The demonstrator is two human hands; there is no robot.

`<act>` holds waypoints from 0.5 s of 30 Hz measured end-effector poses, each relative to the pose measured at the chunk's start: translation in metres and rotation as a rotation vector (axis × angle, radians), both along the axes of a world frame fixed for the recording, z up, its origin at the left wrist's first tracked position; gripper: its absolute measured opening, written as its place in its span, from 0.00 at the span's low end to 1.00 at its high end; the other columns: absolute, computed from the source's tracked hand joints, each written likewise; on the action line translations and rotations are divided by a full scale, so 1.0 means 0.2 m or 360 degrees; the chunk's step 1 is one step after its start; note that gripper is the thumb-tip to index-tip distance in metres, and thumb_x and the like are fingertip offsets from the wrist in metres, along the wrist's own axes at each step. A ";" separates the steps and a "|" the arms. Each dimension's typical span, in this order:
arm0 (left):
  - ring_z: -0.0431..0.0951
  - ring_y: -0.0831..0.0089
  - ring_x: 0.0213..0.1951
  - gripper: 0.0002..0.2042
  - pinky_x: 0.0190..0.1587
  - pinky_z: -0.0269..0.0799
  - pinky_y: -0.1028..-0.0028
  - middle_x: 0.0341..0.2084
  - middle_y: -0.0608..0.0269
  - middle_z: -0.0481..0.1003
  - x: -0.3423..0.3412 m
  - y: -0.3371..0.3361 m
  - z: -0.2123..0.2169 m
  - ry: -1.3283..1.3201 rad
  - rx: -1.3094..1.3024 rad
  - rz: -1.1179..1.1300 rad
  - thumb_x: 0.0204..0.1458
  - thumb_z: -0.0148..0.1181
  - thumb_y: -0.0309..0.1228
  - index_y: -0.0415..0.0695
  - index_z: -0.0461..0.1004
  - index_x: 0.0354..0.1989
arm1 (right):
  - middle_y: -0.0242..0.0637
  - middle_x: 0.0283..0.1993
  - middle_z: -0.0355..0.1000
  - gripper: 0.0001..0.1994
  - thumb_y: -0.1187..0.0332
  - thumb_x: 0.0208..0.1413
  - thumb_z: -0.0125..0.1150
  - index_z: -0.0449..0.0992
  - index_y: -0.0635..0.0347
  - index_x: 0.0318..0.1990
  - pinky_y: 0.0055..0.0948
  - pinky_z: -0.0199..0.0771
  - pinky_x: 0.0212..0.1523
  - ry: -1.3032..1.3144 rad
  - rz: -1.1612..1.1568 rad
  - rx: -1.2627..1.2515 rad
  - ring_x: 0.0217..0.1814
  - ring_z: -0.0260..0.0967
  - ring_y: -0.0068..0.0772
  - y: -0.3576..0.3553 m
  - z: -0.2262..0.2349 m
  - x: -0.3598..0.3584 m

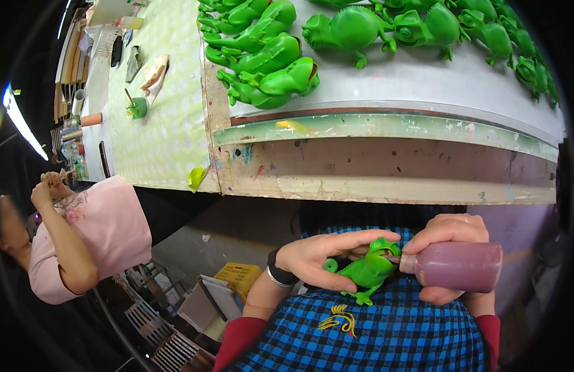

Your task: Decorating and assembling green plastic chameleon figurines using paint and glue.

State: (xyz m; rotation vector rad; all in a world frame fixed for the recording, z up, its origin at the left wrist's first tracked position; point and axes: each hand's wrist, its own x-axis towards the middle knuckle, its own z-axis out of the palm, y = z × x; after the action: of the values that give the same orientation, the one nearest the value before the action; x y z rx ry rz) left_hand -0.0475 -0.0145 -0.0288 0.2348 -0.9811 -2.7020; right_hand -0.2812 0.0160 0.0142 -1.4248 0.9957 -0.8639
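Above my lap, my left hand (318,257) is closed round a green toy chameleon (369,273), its head turned to the right. My right hand (451,232) grips a squeeze bottle (458,266) of dark pink liquid, lying on its side. The bottle's nozzle points left and meets the chameleon's mouth; whether any liquid comes out cannot be made out. Part of the chameleon's body is hidden behind my left fingers. A blue and black checked apron (386,328) covers my lap below both hands.
Several finished-looking green chameleons (349,31) stand on the white worktable (386,90) ahead. Its paint-stained wooden edge (386,189) runs just beyond my hands. At left, a person in a pink shirt (94,229) sits by another table (169,124). A yellow crate (239,278) is on the floor.
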 end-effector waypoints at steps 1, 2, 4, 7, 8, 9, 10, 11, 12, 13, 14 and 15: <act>0.65 0.69 0.52 0.37 0.53 0.59 0.73 0.49 0.52 0.64 0.00 0.00 0.00 -0.0048 -0.0078 -0.0003 0.40 0.60 0.16 0.31 0.47 0.59 | 0.29 0.29 0.74 0.22 0.60 0.30 0.74 0.74 0.58 0.36 0.21 0.70 0.25 -0.0058 -0.0053 -0.0039 0.24 0.69 0.25 0.00 0.00 0.01; 0.65 0.71 0.51 0.34 0.52 0.62 0.72 0.48 0.52 0.65 0.00 0.00 0.00 -0.0200 -0.0052 -0.0001 0.40 0.61 0.17 0.32 0.51 0.57 | 0.29 0.29 0.74 0.22 0.61 0.30 0.74 0.74 0.58 0.36 0.20 0.70 0.25 -0.0065 -0.0040 -0.0065 0.24 0.69 0.25 0.01 -0.01 0.02; 0.67 0.70 0.50 0.30 0.50 0.64 0.72 0.46 0.53 0.66 -0.01 0.02 -0.01 -0.0353 -0.0448 0.0158 0.39 0.62 0.17 0.34 0.56 0.53 | 0.30 0.29 0.74 0.22 0.62 0.30 0.74 0.74 0.59 0.36 0.19 0.70 0.24 -0.0070 -0.0021 -0.0085 0.24 0.69 0.25 0.02 -0.03 0.04; 0.71 0.67 0.46 0.28 0.46 0.68 0.71 0.45 0.52 0.69 -0.02 0.03 -0.03 -0.0320 -0.0691 0.0199 0.38 0.63 0.17 0.37 0.59 0.51 | 0.30 0.23 0.73 0.23 0.53 0.29 0.74 0.73 0.57 0.31 0.19 0.68 0.22 -0.0038 -0.0037 -0.0109 0.22 0.70 0.26 0.05 -0.05 0.08; 0.71 0.67 0.46 0.28 0.46 0.68 0.71 0.45 0.52 0.69 -0.02 0.04 -0.03 -0.0398 -0.0684 0.0081 0.38 0.63 0.17 0.37 0.59 0.51 | 0.30 0.23 0.73 0.23 0.53 0.29 0.74 0.73 0.57 0.31 0.19 0.68 0.22 -0.0082 -0.0135 -0.0168 0.22 0.70 0.26 0.06 -0.06 0.08; 0.72 0.66 0.45 0.28 0.45 0.69 0.71 0.44 0.52 0.70 -0.03 0.04 -0.04 -0.0395 -0.0780 0.0145 0.37 0.63 0.17 0.39 0.60 0.50 | 0.30 0.23 0.73 0.23 0.53 0.29 0.74 0.73 0.57 0.31 0.19 0.68 0.22 -0.0073 -0.0107 -0.0173 0.22 0.70 0.26 0.07 -0.06 0.08; 0.74 0.65 0.43 0.28 0.44 0.70 0.70 0.44 0.51 0.71 -0.03 0.05 -0.05 -0.0314 -0.0847 0.0316 0.37 0.63 0.17 0.40 0.61 0.50 | 0.29 0.23 0.72 0.23 0.53 0.30 0.73 0.73 0.57 0.31 0.19 0.68 0.21 -0.0045 -0.0011 -0.0119 0.22 0.70 0.26 0.07 -0.06 0.08; 0.74 0.65 0.43 0.28 0.44 0.70 0.70 0.44 0.51 0.71 -0.03 0.06 -0.06 -0.0393 -0.0869 0.0212 0.37 0.63 0.17 0.40 0.61 0.50 | 0.29 0.23 0.72 0.23 0.53 0.30 0.73 0.73 0.57 0.31 0.19 0.68 0.21 -0.0064 -0.0074 -0.0171 0.22 0.70 0.26 0.08 -0.06 0.08; 0.74 0.64 0.43 0.28 0.43 0.70 0.70 0.43 0.50 0.71 -0.03 0.06 -0.07 -0.0369 -0.0862 0.0238 0.36 0.63 0.17 0.41 0.62 0.50 | 0.29 0.23 0.72 0.23 0.52 0.30 0.73 0.73 0.57 0.31 0.19 0.69 0.21 -0.0065 -0.0059 -0.0180 0.22 0.70 0.26 0.08 -0.06 0.07; 0.74 0.64 0.43 0.28 0.43 0.71 0.69 0.43 0.49 0.71 -0.03 0.07 -0.07 -0.0269 -0.0809 0.0373 0.36 0.64 0.16 0.42 0.62 0.49 | 0.29 0.23 0.72 0.23 0.52 0.31 0.73 0.73 0.57 0.31 0.19 0.69 0.21 -0.0034 0.0037 -0.0109 0.22 0.71 0.26 0.09 -0.05 0.07; 0.74 0.64 0.43 0.28 0.43 0.71 0.69 0.43 0.49 0.71 -0.03 0.08 -0.08 -0.0344 -0.0850 0.0265 0.36 0.64 0.16 0.42 0.62 0.49 | 0.29 0.23 0.72 0.23 0.52 0.31 0.73 0.73 0.57 0.31 0.19 0.69 0.21 -0.0064 -0.0042 -0.0184 0.22 0.71 0.26 0.09 -0.05 0.06; 0.73 0.64 0.45 0.28 0.46 0.69 0.69 0.44 0.54 0.70 -0.03 0.09 -0.08 -0.0344 -0.0735 0.0257 0.35 0.62 0.16 0.43 0.62 0.50 | 0.31 0.24 0.73 0.22 0.58 0.32 0.73 0.73 0.60 0.33 0.19 0.69 0.22 -0.0111 -0.0047 -0.0179 0.23 0.70 0.25 0.09 -0.05 0.05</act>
State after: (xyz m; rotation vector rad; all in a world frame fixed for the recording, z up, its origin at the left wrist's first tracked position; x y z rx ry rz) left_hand -0.0530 0.0039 -0.0449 0.4938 -1.5385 -2.2612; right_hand -0.2706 0.0339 0.0042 -1.4674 0.9297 -0.9977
